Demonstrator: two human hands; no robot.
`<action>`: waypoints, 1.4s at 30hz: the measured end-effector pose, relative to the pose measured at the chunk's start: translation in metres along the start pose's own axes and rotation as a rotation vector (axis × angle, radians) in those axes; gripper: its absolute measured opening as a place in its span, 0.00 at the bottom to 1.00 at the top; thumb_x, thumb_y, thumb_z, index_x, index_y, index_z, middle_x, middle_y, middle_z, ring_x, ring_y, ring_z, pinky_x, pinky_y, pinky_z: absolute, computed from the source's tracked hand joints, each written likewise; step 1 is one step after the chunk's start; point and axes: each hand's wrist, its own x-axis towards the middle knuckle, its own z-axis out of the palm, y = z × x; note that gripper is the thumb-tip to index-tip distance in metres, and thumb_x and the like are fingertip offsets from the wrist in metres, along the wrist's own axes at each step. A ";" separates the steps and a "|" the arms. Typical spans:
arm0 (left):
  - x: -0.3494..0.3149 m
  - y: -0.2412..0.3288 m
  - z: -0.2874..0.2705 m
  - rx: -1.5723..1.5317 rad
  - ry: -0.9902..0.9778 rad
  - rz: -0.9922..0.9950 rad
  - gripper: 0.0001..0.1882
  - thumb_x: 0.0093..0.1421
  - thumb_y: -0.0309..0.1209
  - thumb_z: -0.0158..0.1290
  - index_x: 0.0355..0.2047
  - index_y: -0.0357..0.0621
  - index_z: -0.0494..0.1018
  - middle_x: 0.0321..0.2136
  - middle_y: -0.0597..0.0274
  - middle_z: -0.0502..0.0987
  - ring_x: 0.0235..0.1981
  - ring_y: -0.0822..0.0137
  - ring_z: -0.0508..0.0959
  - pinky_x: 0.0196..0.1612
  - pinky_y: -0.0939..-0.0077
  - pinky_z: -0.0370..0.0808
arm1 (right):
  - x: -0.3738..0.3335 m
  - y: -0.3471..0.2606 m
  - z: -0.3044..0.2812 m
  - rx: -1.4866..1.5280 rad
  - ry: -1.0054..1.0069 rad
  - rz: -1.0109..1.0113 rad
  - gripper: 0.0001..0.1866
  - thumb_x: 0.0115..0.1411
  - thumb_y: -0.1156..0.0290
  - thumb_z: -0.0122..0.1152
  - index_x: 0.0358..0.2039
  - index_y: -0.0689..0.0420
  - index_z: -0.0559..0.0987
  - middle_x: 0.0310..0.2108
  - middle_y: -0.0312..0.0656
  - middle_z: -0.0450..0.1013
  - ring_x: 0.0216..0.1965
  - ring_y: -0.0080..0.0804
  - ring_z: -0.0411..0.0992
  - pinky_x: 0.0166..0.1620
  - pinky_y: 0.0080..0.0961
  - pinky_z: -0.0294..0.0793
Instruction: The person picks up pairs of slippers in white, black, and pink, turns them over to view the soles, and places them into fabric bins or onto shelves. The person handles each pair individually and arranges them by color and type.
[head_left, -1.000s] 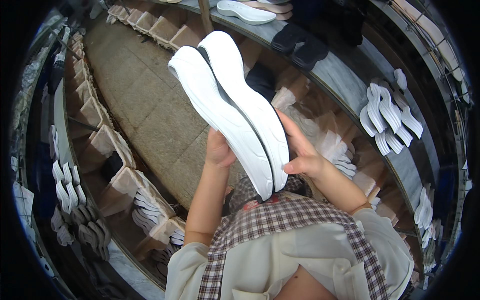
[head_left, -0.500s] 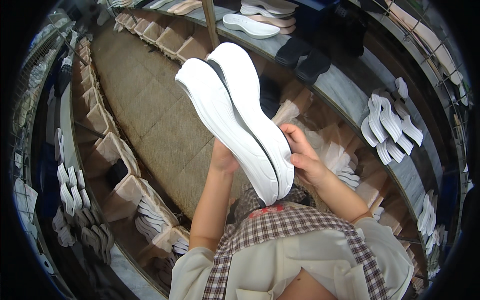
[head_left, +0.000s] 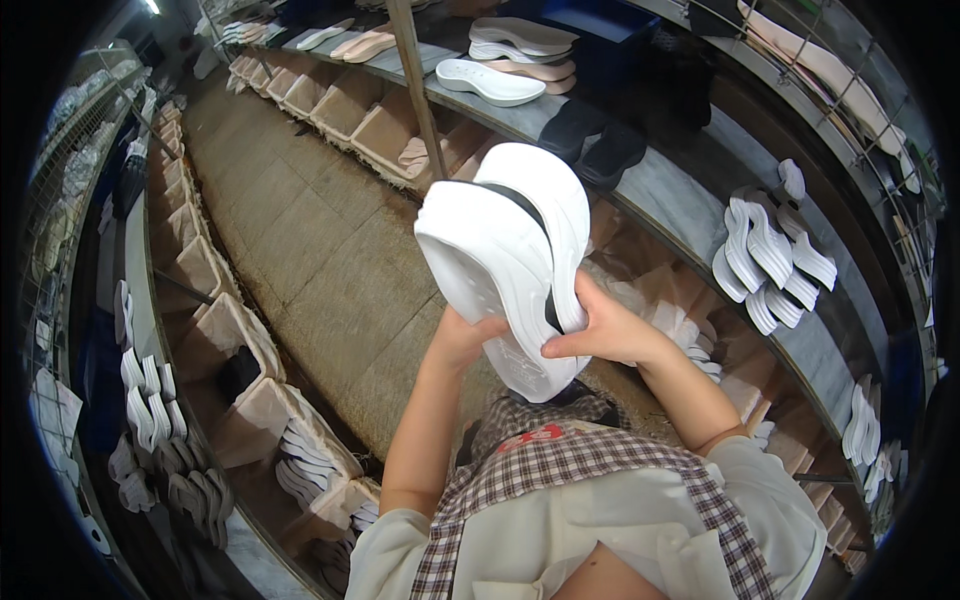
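Where fingers (head_left: 568, 345) grip, white soles (head_left: 463, 235), curved

We've got the left white sole (head_left: 485, 275) and right white sole (head_left: 566, 215) mid-air, close together, both tilted. Left: dished inner face toward us. Right: mostly sidewall showing, dark edging between.

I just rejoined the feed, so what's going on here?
A person in a checked apron is holding two white shoe soles together, left hand on one side, right hand on the other. More white soles are piled on the shelf to the right.
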 end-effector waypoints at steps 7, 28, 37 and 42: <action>0.002 -0.004 0.002 -0.139 -0.045 -0.019 0.34 0.51 0.30 0.61 0.56 0.34 0.59 0.51 0.54 0.68 0.50 0.61 0.71 0.51 0.67 0.70 | -0.002 0.004 -0.006 0.059 -0.015 -0.095 0.32 0.61 0.59 0.53 0.59 0.66 0.58 0.57 0.50 0.57 0.59 0.37 0.54 0.61 0.31 0.54; 0.007 -0.002 0.006 -0.048 0.023 -0.038 0.36 0.51 0.32 0.62 0.56 0.34 0.57 0.51 0.55 0.68 0.51 0.63 0.70 0.52 0.69 0.70 | 0.003 -0.006 -0.013 0.154 -0.063 0.054 0.37 0.50 0.60 0.67 0.55 0.67 0.63 0.52 0.49 0.61 0.56 0.34 0.57 0.58 0.28 0.56; 0.002 0.007 -0.011 0.210 -0.035 -0.042 0.37 0.46 0.30 0.66 0.54 0.34 0.61 0.47 0.58 0.71 0.48 0.67 0.70 0.50 0.71 0.68 | 0.000 0.018 -0.005 0.161 -0.024 0.051 0.47 0.42 0.70 0.73 0.59 0.64 0.55 0.54 0.47 0.60 0.57 0.34 0.57 0.58 0.28 0.57; 0.001 0.015 -0.007 0.253 -0.063 -0.072 0.34 0.46 0.26 0.65 0.52 0.35 0.63 0.46 0.59 0.72 0.46 0.68 0.71 0.49 0.72 0.69 | -0.002 0.030 -0.008 0.162 -0.042 0.034 0.50 0.42 0.70 0.73 0.61 0.63 0.51 0.56 0.47 0.58 0.58 0.32 0.56 0.59 0.28 0.57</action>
